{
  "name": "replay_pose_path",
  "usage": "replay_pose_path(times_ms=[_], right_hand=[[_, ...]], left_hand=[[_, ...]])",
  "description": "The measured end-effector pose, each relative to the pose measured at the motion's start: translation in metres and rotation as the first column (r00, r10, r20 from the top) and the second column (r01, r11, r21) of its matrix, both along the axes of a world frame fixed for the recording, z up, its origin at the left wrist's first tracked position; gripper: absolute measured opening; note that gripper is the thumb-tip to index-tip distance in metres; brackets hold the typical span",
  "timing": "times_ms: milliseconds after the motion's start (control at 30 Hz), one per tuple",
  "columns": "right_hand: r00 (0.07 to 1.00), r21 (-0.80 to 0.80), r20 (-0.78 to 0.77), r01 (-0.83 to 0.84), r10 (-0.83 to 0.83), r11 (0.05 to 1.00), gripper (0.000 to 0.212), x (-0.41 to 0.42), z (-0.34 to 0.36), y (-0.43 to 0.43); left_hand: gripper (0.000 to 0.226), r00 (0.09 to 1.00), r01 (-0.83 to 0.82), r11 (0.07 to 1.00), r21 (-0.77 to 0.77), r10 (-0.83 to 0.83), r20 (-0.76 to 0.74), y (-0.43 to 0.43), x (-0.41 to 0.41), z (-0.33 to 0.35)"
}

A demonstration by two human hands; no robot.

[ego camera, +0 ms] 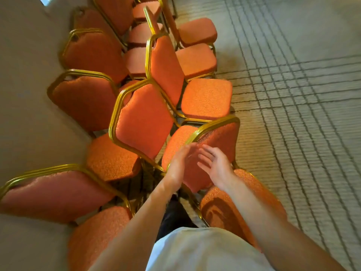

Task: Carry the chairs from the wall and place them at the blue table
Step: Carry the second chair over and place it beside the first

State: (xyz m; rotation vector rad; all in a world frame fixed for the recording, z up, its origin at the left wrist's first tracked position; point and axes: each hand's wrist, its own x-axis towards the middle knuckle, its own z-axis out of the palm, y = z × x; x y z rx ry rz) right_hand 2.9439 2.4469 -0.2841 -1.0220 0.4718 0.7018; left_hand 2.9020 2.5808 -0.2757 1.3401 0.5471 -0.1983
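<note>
Several orange padded chairs with gold metal frames stand in two rows along the beige wall [23, 79]. The nearest chair [218, 137] is right in front of me, its backrest toward me and its seat [244, 204] under my right arm. My left hand [180, 161] and my right hand [214, 163] hover over this backrest with fingers straight, palms turned toward each other. Neither hand grips anything. The left hand is motion-blurred. The blue table is not in view.
Another chair [144, 120] stands just left of the nearest one, and one more [56, 192] is at my lower left by the wall. Beige carpet with dark grid lines [293, 94] spreads to the right.
</note>
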Motion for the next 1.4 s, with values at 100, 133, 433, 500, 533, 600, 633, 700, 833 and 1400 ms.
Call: replay_pose_path(times_ms=[100, 133, 433, 500, 533, 600, 633, 700, 833, 1400], right_hand=[[0.997, 0.032, -0.027, 0.070, -0.070, 0.997, 0.041, 0.016, -0.011, 0.013], [0.994, 0.038, -0.034, 0.101, -0.099, 0.994, 0.041, 0.024, -0.012, 0.019], [0.944, -0.116, -0.087, 0.309, -0.319, 0.944, 0.035, 0.059, -0.027, 0.059], [0.917, -0.147, -0.097, 0.371, -0.387, 0.917, 0.030, 0.061, -0.028, 0.066], [0.906, -0.177, -0.088, 0.394, -0.413, 0.902, 0.026, 0.061, -0.029, 0.069], [0.890, -0.242, -0.062, 0.425, -0.451, 0.872, 0.019, 0.059, -0.032, 0.073], [0.882, -0.269, -0.052, 0.440, -0.469, 0.857, 0.020, 0.057, -0.033, 0.074], [0.858, -0.311, -0.036, 0.477, -0.512, 0.822, 0.023, 0.052, -0.033, 0.076], [0.821, -0.364, 0.031, 0.540, -0.570, 0.759, 0.020, 0.037, -0.024, 0.076], [0.651, -0.603, 0.369, 0.711, -0.664, 0.362, 0.032, -0.046, 0.044, -0.004]], left_hand=[[0.038, 0.999, -0.027, 0.998, -0.059, 0.026, -0.020, 0.018, 0.031, -0.007], [0.039, 0.999, -0.020, 0.997, -0.078, 0.018, -0.030, 0.026, 0.043, -0.008], [0.047, 0.918, 0.386, 0.922, -0.008, -0.385, -0.090, 0.072, 0.118, -0.021], [0.043, 0.878, 0.462, 0.884, -0.067, -0.467, -0.110, 0.070, 0.126, -0.020], [0.042, 0.863, 0.486, 0.871, -0.071, -0.491, -0.117, 0.068, 0.131, -0.022], [0.040, 0.830, 0.543, 0.839, -0.042, -0.543, -0.125, 0.061, 0.145, -0.024], [0.040, 0.805, 0.584, 0.812, -0.011, -0.580, -0.125, 0.057, 0.152, -0.026], [0.044, 0.721, 0.691, 0.722, 0.047, -0.683, -0.116, 0.054, 0.167, -0.029], [0.044, 0.560, 0.829, 0.557, 0.053, -0.825, -0.080, 0.046, 0.182, -0.020], [0.027, 0.170, 0.975, 0.184, 0.123, -0.979, 0.112, -0.102, 0.140, 0.017]])
